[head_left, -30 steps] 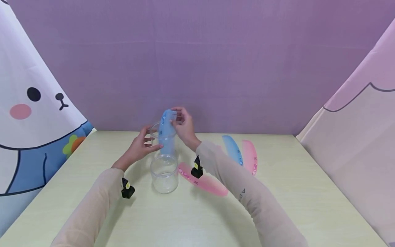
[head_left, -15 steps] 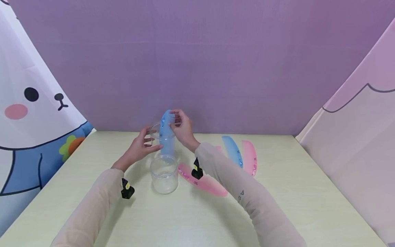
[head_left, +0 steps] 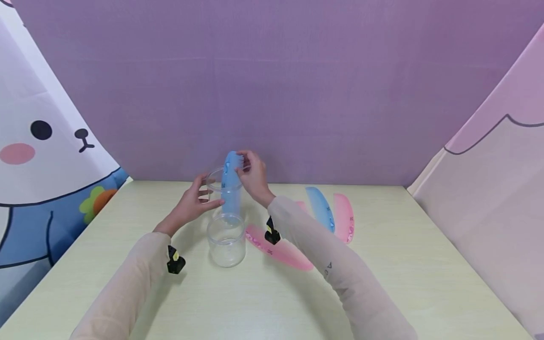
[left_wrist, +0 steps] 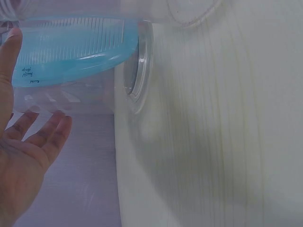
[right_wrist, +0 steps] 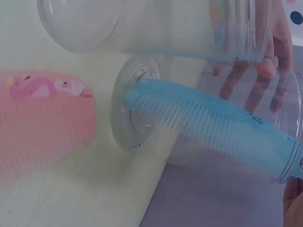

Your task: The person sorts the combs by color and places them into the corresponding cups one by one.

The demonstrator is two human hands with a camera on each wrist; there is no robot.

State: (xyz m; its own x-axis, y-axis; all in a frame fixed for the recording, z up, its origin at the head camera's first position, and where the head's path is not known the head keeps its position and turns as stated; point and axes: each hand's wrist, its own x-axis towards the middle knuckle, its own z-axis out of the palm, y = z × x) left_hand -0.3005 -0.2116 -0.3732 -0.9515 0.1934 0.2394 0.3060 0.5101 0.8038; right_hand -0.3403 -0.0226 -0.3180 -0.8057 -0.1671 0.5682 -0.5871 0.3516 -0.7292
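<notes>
Near jar [head_left: 226,252]: standing left of the counter's [head_left: 238,307] middle.
Left hand [head_left: 190,204]: curving, fingers spread, around the far jar [head_left: 215,190] near the far edge.
Blue comb [head_left: 231,177]: leaning inside it, sitting slightly lower than a second ago.
Right hand [head_left: 253,174]: pinching its top.

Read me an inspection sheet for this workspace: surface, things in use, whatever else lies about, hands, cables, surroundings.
Surface: pale table, wood-grained.
In use: held comb, blue, inside the far jar, top end above the rim.
Lying about: near jar, upright; near pink comb beside it; loose blue comb and far pink comb to the right; a pink piece, mostly hidden by the right sleeve.
Left hand: grips the far jar.
Right hand: pinches the held comb's top end.
Cables: nothing seen.
Surroundings: purple backdrop; printed cloth at left.
</notes>
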